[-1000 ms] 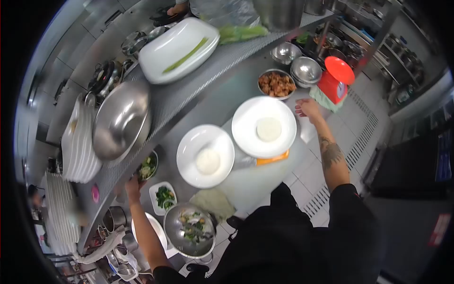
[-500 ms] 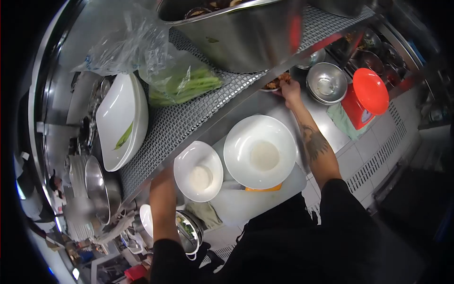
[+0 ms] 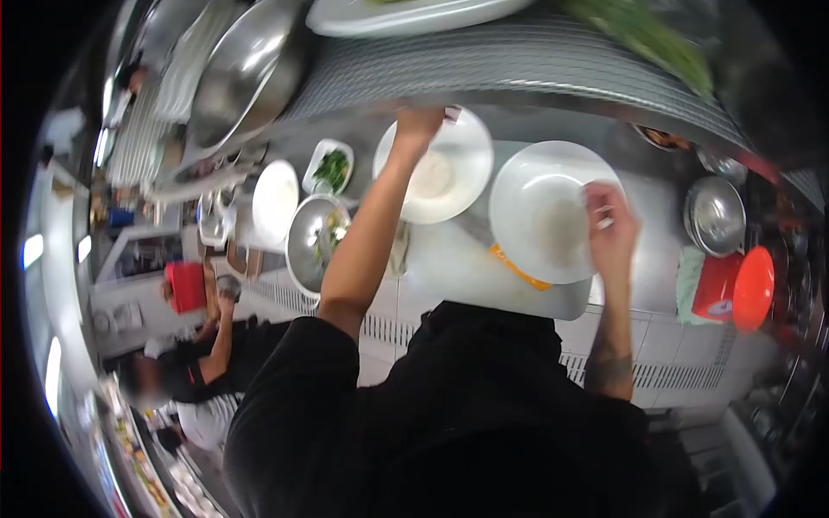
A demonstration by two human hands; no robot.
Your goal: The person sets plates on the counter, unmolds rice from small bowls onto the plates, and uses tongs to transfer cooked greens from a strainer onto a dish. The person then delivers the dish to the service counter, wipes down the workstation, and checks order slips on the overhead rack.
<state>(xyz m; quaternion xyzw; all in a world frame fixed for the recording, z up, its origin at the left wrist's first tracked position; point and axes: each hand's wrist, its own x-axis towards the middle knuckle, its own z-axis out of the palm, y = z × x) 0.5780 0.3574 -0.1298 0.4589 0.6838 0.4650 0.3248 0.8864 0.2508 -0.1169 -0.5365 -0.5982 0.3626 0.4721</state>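
My left hand (image 3: 420,122) is at the far rim of the smaller white bowl (image 3: 434,179), partly hidden by the shelf edge. Its fingers look closed, and a small dark bit shows beside them that I cannot make out. My right hand (image 3: 610,221) is over the right side of the larger white bowl (image 3: 553,211). Its fingers are curled together and blurred; what they hold, if anything, is hidden. Both bowls show a pale round patch at the bottom. Under the larger bowl lies a white cutting board (image 3: 458,272), with an orange strip (image 3: 518,268) sticking out.
A metal mesh shelf (image 3: 518,82) overhangs the counter. Left stand a dish of chopped greens (image 3: 331,167) and a metal bowl (image 3: 313,242). Stacked metal bowls (image 3: 717,216), a red scale (image 3: 718,287) and brown food (image 3: 663,138) are right. A co-worker (image 3: 224,345) is at the left.
My right hand has come back from the brown food to the larger bowl. My left hand has moved up to the smaller bowl's far rim. The view has swung left.
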